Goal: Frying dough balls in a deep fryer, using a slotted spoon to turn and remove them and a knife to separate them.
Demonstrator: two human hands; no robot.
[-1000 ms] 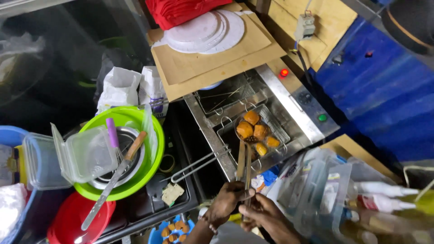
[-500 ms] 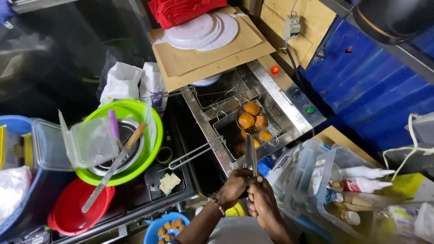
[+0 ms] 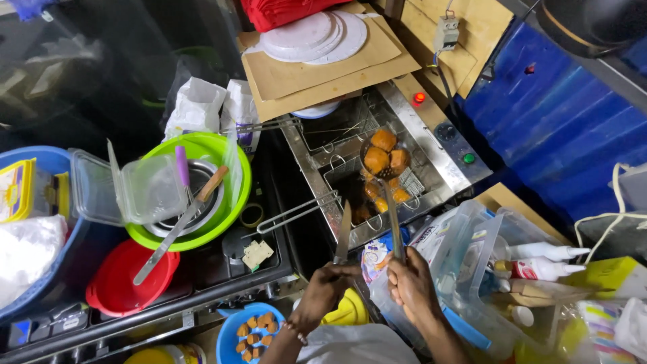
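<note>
Your right hand (image 3: 411,286) grips the stiff skimmer (image 3: 385,175) handle, hot slippery fritters (image 3: 385,154) at twelve o'clock; left hand (image 3: 322,291) fingers clasp a knife (image 3: 342,236).

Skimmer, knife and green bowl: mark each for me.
Skimmer (image 3: 381,156), head view: on the fried pieces in its round scoop, above the fryer.
Knife (image 3: 344,232), head view: middle of the blade, above the left hand.
Green bowl (image 3: 237,176), head view: on its right rim.
</note>
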